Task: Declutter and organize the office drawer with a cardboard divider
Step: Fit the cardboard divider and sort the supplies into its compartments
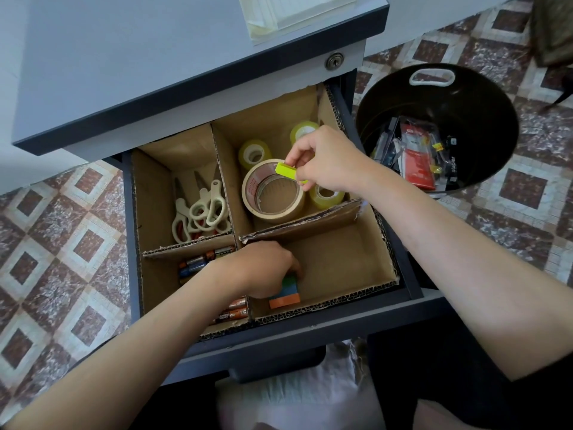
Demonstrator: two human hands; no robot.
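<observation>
While "stapler" shows in the bin (483,97), the right hand (325,158) pinches a yellow block (286,172).

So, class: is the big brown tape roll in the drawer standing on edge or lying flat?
Lying flat. The big brown tape roll rests on its side face in the far right compartment, its round hole facing up, with the right hand above it.

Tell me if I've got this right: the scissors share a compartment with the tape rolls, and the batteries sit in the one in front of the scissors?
Not quite. The head view shows the scissors alone in the back-left compartment; the tape rolls are in the back-right one, across a cardboard wall. The batteries do sit in front of the scissors.
</observation>
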